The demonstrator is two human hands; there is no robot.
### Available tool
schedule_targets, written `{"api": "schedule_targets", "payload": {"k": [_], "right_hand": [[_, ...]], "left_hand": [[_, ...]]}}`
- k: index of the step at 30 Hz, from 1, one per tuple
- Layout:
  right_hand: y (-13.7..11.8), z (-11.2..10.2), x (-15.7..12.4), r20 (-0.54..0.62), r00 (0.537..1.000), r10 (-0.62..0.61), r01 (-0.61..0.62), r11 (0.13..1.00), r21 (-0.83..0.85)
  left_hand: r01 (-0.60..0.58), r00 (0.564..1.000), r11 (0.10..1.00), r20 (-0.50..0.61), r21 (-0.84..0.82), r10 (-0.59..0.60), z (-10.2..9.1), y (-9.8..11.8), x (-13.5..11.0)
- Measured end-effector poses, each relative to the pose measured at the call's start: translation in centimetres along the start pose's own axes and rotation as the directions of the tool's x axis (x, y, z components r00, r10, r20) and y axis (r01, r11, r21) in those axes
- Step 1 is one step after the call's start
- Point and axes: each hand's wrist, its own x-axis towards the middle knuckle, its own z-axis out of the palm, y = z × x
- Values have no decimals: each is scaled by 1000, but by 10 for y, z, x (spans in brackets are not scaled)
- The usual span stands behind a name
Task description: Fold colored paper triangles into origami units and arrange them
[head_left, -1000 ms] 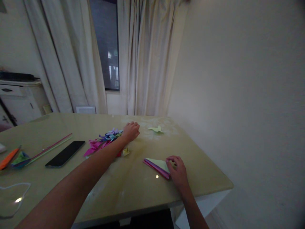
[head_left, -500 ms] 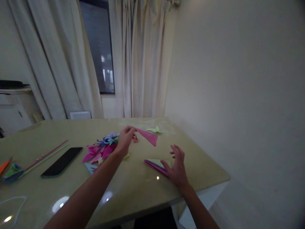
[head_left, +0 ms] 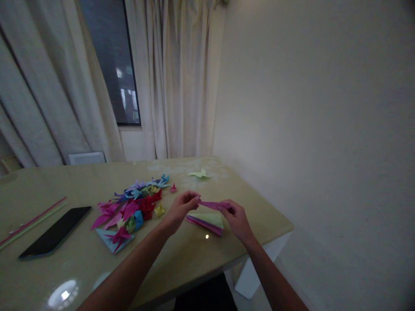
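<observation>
My left hand [head_left: 179, 210] and my right hand [head_left: 236, 218] both pinch a folded pink paper piece [head_left: 211, 204], held between them just above the table [head_left: 81, 263]. Under it lies a small stack of folded paper triangles [head_left: 206, 221], pale green on top and pink beneath. To the left of my left hand spreads a pile of colourful folded paper shapes [head_left: 132, 206].
A black phone [head_left: 55, 232] lies on the left of the table beside thin pink and green sticks [head_left: 30, 222]. A pale green folded shape [head_left: 199, 174] sits near the far edge. Curtains and a dark window stand behind; a wall runs along the right.
My left hand lifted a pink paper piece from the pile and brought it toward me. My right hand left the stack of triangles and took hold of the pink piece's other end.
</observation>
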Motion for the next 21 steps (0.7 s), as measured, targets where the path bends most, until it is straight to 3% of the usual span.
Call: {"api": "schedule_targets", "payload": {"k": [8,13,18,21], "right_hand": [[38,3,-4,24,992,121,-123,989,88],[43,7,-13,1,994,105,-105,990,97],[36,2,-15,-7,999,-48,49,991,126],[37,1,-18,19,998,-57,56,996,63]], "left_hand": [[-60,994,962,-71,265,82,-10,-21,4],[-131,979,939,-106,318,173,-9,-35,-6],[-194,976,905,-13,378,215,-21,-41,-10],[-232,972,855,77,464,222,-33,-45,-11]]}}
